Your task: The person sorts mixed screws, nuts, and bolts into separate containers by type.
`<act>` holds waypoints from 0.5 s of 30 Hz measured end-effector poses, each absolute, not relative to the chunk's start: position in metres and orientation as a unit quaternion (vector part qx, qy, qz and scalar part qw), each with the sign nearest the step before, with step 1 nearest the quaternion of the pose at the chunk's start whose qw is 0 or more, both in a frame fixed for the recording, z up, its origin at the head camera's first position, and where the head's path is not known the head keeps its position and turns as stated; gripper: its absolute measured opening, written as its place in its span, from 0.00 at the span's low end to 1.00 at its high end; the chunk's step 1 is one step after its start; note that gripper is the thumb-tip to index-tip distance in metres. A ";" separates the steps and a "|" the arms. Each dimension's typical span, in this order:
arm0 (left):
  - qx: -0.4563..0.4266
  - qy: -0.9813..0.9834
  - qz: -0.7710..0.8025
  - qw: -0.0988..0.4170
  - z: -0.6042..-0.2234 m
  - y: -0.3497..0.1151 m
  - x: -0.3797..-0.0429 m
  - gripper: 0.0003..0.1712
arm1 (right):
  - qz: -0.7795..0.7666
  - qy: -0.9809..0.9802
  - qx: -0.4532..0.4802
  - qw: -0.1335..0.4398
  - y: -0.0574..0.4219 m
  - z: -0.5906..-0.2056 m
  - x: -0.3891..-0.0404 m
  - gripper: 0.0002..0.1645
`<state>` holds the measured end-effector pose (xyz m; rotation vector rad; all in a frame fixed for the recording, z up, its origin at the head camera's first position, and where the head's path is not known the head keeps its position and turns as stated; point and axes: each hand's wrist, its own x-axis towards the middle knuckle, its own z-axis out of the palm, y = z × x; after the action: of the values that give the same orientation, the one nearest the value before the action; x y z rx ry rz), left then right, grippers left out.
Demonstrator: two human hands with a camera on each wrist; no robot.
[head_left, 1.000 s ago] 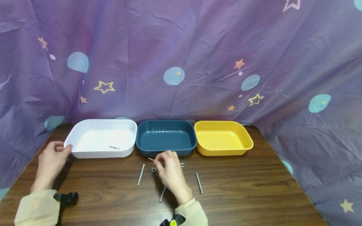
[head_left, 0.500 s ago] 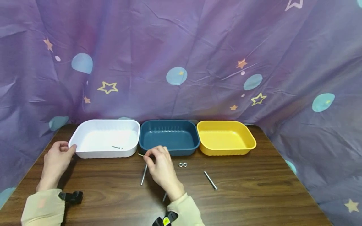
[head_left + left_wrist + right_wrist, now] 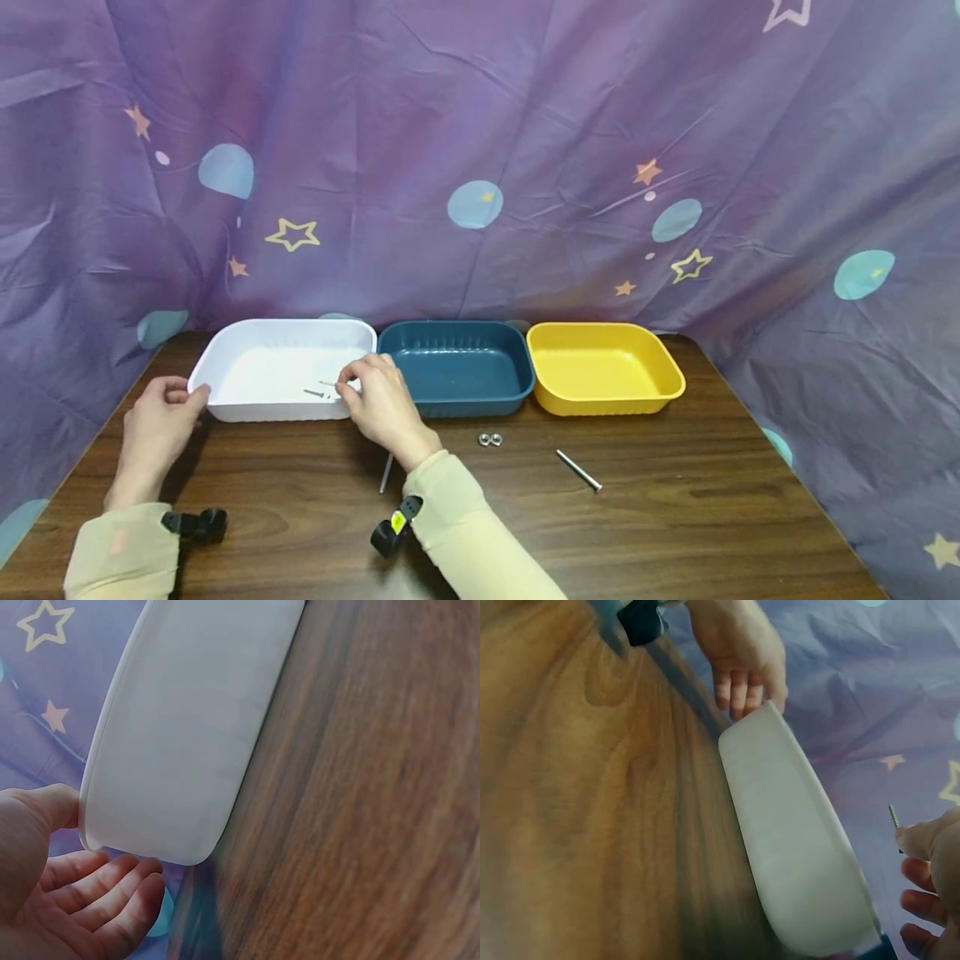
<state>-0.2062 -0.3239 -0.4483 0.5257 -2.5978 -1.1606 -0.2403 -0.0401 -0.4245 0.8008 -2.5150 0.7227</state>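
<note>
Left hand (image 3: 157, 429): thumb on the rim and fingers bent about the outside, gripping the near left corner of the white tray (image 3: 262, 412).
Right hand (image 3: 384, 404): thumb and forefinger pressed together on a slim screw (image 3: 893, 816), the other fingers loosely bent.
Slim screw: threaded end poking out of the pinch, pointing left – held above the right part of the white tray.
White tray: leftmost of three in a row; a small dark screw (image 3: 313, 393) lies on its floor, with a tiny bit beside it that I can't make out.
Blue tray (image 3: 472, 409): in the middle, its near left corner hidden behind the right hand.
Yellow tray (image 3: 607, 406): at the right end, next to the blue one.
Hex nuts (image 3: 484, 439): two, side by side on the wooden table (image 3: 690, 525), in front of the blue tray.
Bolts: one (image 3: 578, 470) slanting in front of the yellow tray, another (image 3: 386, 475) by the right wrist – its upper end hidden.
Curtain (image 3: 570, 100): purple, starry, behind everything.
</note>
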 end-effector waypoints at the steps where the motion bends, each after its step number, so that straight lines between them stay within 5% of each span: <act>1: 0.180 -0.891 -0.398 0.124 -0.448 -0.324 -0.206 0.30 | 0.248 -0.903 0.290 0.195 -0.044 -0.423 -0.245 0.03; 15: 0.173 -0.890 -0.402 0.128 -0.449 -0.324 -0.205 0.31 | 0.114 -0.942 0.287 0.134 -0.081 -0.425 -0.291 0.05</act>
<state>-0.2049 -0.3237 -0.4491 0.5025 -2.5887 -1.1687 -0.2909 -0.0812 -0.4249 0.8323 -2.7290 0.3296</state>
